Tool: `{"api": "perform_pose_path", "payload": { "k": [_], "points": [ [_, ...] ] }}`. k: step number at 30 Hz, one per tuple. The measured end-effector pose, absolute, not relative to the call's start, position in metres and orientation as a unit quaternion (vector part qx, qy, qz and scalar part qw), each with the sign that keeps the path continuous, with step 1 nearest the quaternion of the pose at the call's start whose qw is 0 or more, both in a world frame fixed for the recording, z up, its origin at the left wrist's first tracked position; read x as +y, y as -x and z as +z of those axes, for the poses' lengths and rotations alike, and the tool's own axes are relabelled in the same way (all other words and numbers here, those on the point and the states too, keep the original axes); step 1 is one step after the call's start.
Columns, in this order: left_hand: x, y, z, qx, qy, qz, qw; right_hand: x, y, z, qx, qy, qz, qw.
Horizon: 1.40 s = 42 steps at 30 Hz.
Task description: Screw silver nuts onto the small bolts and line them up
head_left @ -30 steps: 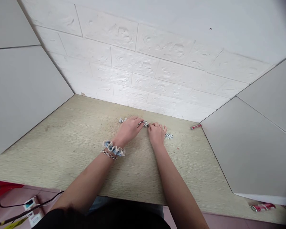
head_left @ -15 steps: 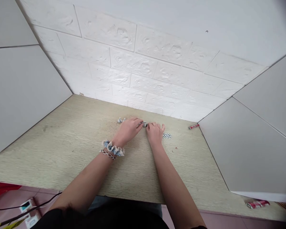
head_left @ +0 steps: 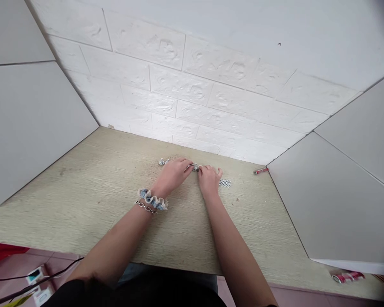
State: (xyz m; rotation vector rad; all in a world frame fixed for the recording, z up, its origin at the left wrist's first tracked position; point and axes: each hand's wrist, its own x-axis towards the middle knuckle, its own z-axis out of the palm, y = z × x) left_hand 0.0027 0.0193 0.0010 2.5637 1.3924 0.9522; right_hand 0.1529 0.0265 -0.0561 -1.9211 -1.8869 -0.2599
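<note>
My left hand [head_left: 173, 172] pinches a thin metal shank [head_left: 190, 166] at its fingertips, and a denim-blue scrunchie [head_left: 152, 199] and a chain bracelet [head_left: 145, 207] sit on that wrist. The shank meets a small metal bolt head [head_left: 195, 168], which my right hand [head_left: 209, 180] holds with its fingertips from the other side. Further left stand small metal bolts [head_left: 161, 162], partly behind my left hand. A cluster of small hex nuts [head_left: 225, 183] lies just beyond my right hand.
The pale wood-grain tabletop [head_left: 83, 187] meets a white brick-textured wall [head_left: 179, 85] and grey side panels [head_left: 35, 128]. A red pen-like stick [head_left: 261, 171] lies at the far right edge, and a red can [head_left: 347, 277] sits at the near right corner. Cables [head_left: 35, 275] lie on the floor.
My hands stay together at the bolt head, with only small finger shifts. The whole view has moved slightly.
</note>
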Motion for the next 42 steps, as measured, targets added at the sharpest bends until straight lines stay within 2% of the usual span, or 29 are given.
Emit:
{"api": "perform_pose_path", "payload": {
  "k": [8, 11, 15, 18, 30, 42],
  "points": [
    [0.020, -0.004, 0.000, 0.454, -0.832, 0.315, 0.045, 0.023, -0.154, -0.050, -0.668, 0.689, -0.076, 0.271],
    [0.020, -0.005, 0.000, 0.456, -0.817, 0.347, 0.061, 0.021, -0.153, -0.046, -0.644, 0.676, -0.020, 0.358],
    [0.020, -0.005, 0.003, 0.462, -0.807, 0.354, 0.103, 0.012, -0.147, -0.036, -0.601, 0.600, 0.086, 0.520],
    [0.018, -0.005, 0.006, 0.455, -0.813, 0.341, 0.124, 0.003, -0.140, -0.028, -0.596, 0.551, 0.104, 0.574],
    [0.013, -0.005, 0.011, 0.470, -0.822, 0.297, 0.122, -0.004, -0.133, -0.025, -0.639, 0.499, 0.031, 0.584],
    [0.012, -0.008, 0.014, 0.494, -0.783, 0.317, 0.204, -0.005, -0.133, -0.028, -0.671, 0.497, -0.024, 0.550]
  ]
}}
